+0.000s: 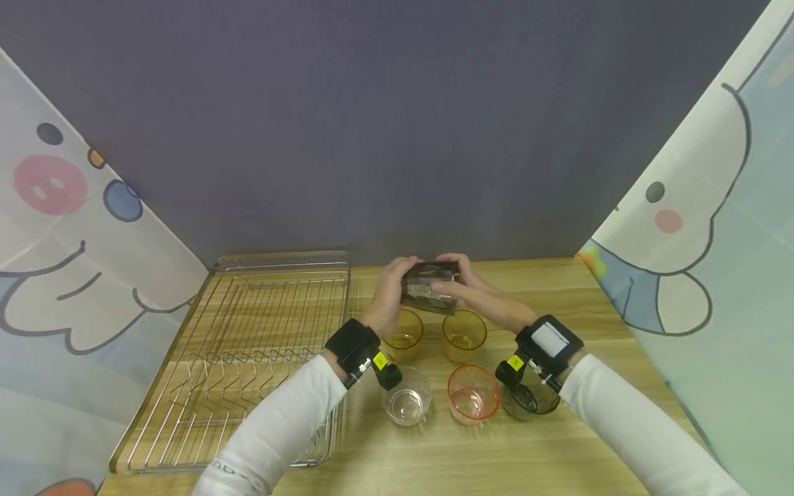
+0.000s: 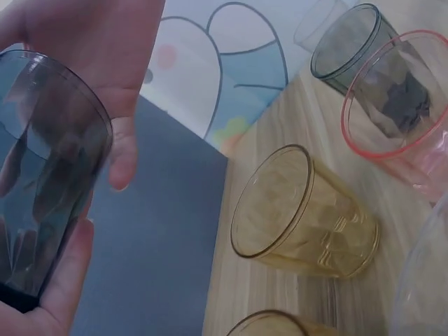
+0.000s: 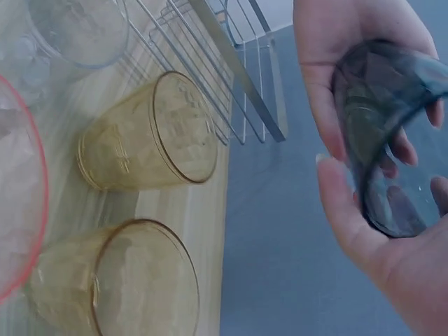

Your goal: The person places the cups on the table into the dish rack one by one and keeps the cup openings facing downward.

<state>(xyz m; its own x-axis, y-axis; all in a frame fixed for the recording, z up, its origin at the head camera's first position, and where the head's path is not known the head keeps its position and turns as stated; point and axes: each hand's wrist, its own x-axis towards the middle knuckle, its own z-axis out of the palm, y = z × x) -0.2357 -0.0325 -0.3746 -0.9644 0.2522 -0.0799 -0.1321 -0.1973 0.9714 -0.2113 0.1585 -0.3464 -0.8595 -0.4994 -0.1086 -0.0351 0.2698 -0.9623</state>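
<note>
A dark grey see-through glass [image 1: 429, 288] is held on its side above the table, between both hands. My left hand [image 1: 387, 296] grips its left end, where the left wrist view shows the thumb along the dark base. From the other end my right hand [image 1: 477, 289] holds it, thumb across the side and fingers behind; in the right wrist view these fingers show through the glass [image 3: 357, 119]. Just below the hands, two amber glasses [image 1: 403, 336] [image 1: 464, 336] stand upright on the table.
Nearer to me stand a clear glass [image 1: 406, 399], a red-rimmed clear glass [image 1: 474, 396] and another dark glass [image 1: 532, 399], partly hidden by the right wrist camera. A wire dish rack [image 1: 248, 310] lies on the left of the wooden table [image 1: 484, 461]. A grey panel [image 1: 397, 138] rises behind.
</note>
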